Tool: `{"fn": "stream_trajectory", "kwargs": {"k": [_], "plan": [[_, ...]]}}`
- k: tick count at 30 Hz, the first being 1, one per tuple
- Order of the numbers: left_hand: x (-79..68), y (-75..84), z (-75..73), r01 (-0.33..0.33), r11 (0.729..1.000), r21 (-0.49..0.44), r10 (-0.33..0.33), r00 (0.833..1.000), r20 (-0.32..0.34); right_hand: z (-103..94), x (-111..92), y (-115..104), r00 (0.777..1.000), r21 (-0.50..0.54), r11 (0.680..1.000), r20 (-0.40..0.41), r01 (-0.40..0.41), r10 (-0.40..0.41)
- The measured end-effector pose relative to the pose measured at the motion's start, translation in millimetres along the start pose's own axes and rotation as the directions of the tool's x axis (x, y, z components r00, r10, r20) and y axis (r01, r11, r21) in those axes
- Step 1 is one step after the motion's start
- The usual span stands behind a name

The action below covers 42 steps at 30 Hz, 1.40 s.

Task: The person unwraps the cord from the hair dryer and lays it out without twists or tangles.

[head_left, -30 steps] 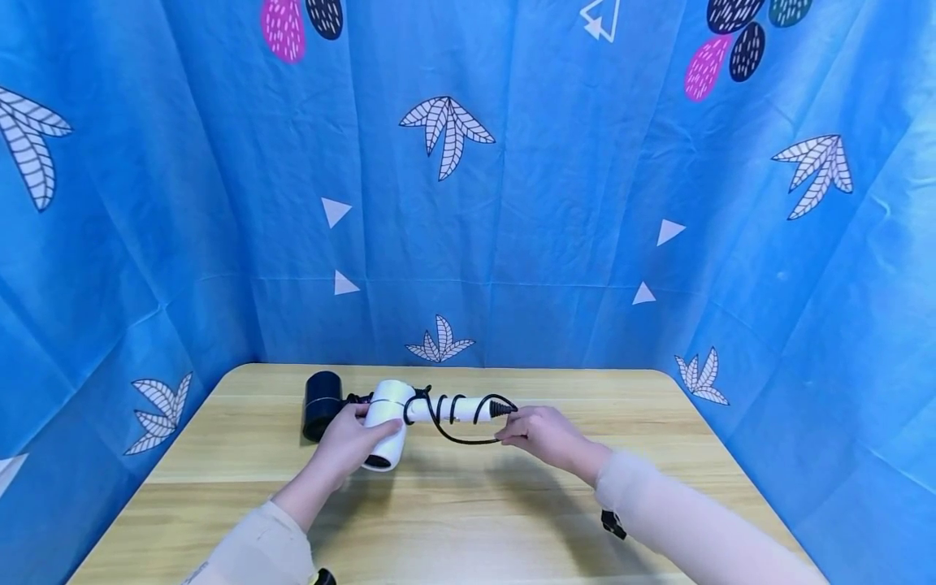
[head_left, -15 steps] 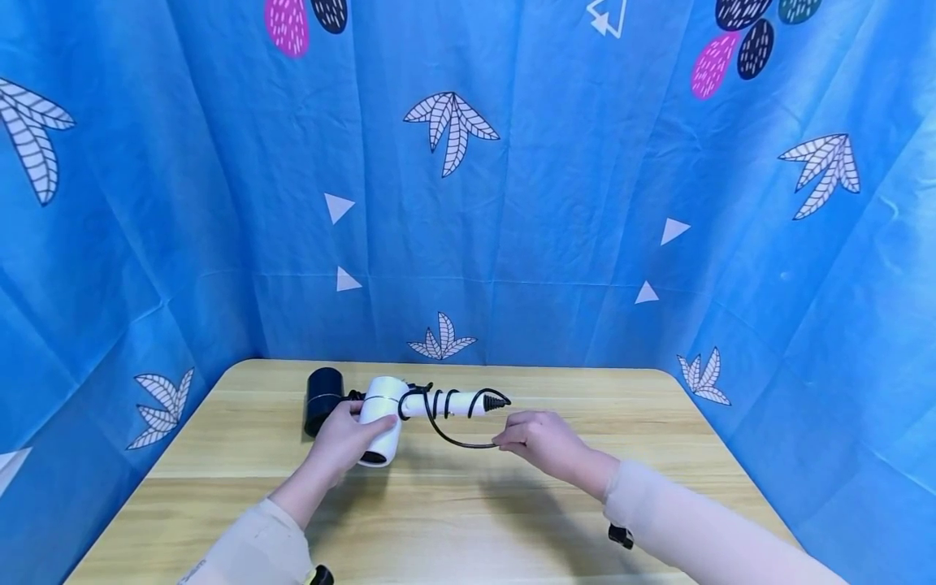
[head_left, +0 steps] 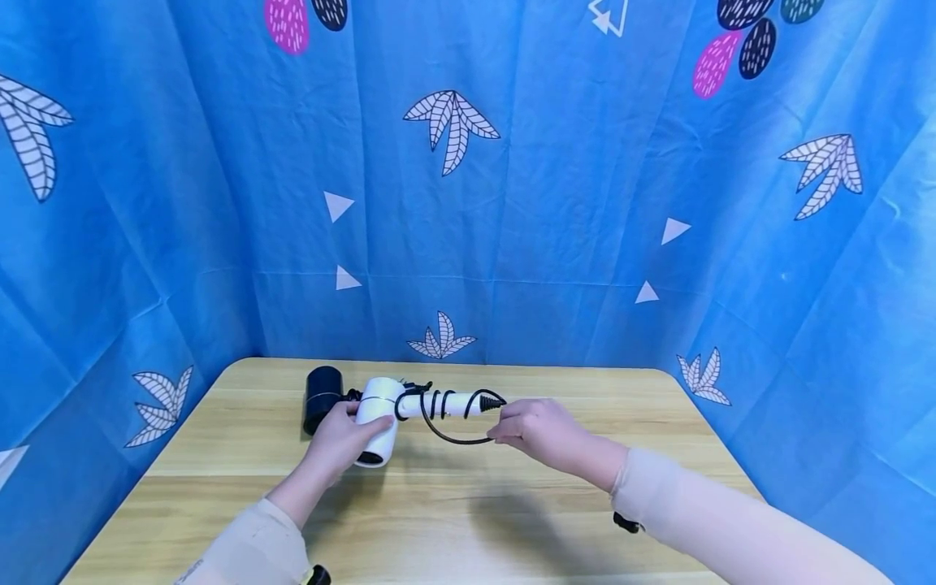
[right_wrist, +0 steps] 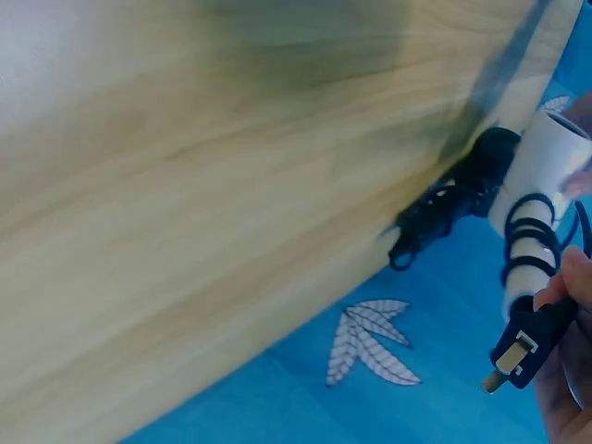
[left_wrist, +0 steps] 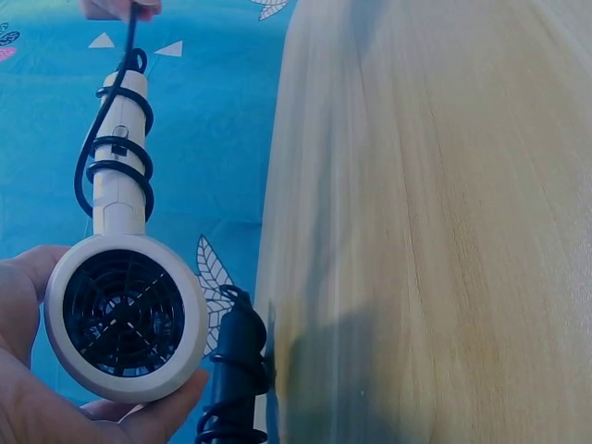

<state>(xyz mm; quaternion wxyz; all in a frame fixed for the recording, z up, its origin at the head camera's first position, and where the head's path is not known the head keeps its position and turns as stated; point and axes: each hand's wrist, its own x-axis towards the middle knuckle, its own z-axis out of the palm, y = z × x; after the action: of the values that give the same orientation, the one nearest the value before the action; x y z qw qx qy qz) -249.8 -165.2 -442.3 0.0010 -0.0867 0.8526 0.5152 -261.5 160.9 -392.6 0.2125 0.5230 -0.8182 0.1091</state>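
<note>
My left hand point(head_left: 340, 439) grips a white hair dryer point(head_left: 379, 422) round its barrel, above the table. In the left wrist view the thumb lies below the dark round grille point(left_wrist: 125, 314). Its handle point(left_wrist: 120, 176) points right in the head view, with a black cord point(head_left: 457, 441) coiled round it and a loose loop hanging below. At the end of that loop my right hand point(head_left: 537, 431) pinches the cord by its black plug point(right_wrist: 536, 342), whose metal prongs show in the right wrist view. The right fingertips are close to the handle's ribbed tip point(head_left: 490, 403).
A black hair dryer point(head_left: 323, 402) lies at the back left of the wooden table point(head_left: 468, 520), just behind my left hand. Its own cord is wound round its handle point(left_wrist: 239, 361). Blue patterned curtains point(head_left: 468, 227) enclose the table at the back and sides.
The white hair dryer and my left hand have shifted slightly left. My right hand dipped away from the handle tip, then rose back close to it, still pinching the cord.
</note>
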Motion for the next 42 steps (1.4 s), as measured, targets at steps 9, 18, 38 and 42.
{"fn": "stream_trajectory", "kwargs": {"k": [9, 18, 38, 42], "plan": [[0.1, -0.2, 0.7, -0.005, 1.0, 0.002, 0.005, 1.0, 0.0, -12.1, 9.4, -3.7, 0.999, -0.007, 1.0, 0.04, 0.014, -0.014], [-0.6, 2.8, 0.6, 0.003, 1.0, 0.004, -0.003, 1.0, 0.008, -23.2, 15.6, -2.7, 0.998, -0.036, 0.998, -0.007, 0.057, -0.057], [-5.7, 3.0, 1.5, 0.008, 1.0, -0.002, -0.008, 1.0, 0.004, -44.0, 44.5, 9.4, 0.996, 0.006, 1.0, -0.088, 0.004, -0.004], [-4.7, 1.9, 0.9, 0.0, 1.0, -0.007, 0.0, 1.0, 0.002, -42.0, 47.1, 13.8, 0.994, 0.008, 1.0, -0.11, 0.002, -0.001]]}}
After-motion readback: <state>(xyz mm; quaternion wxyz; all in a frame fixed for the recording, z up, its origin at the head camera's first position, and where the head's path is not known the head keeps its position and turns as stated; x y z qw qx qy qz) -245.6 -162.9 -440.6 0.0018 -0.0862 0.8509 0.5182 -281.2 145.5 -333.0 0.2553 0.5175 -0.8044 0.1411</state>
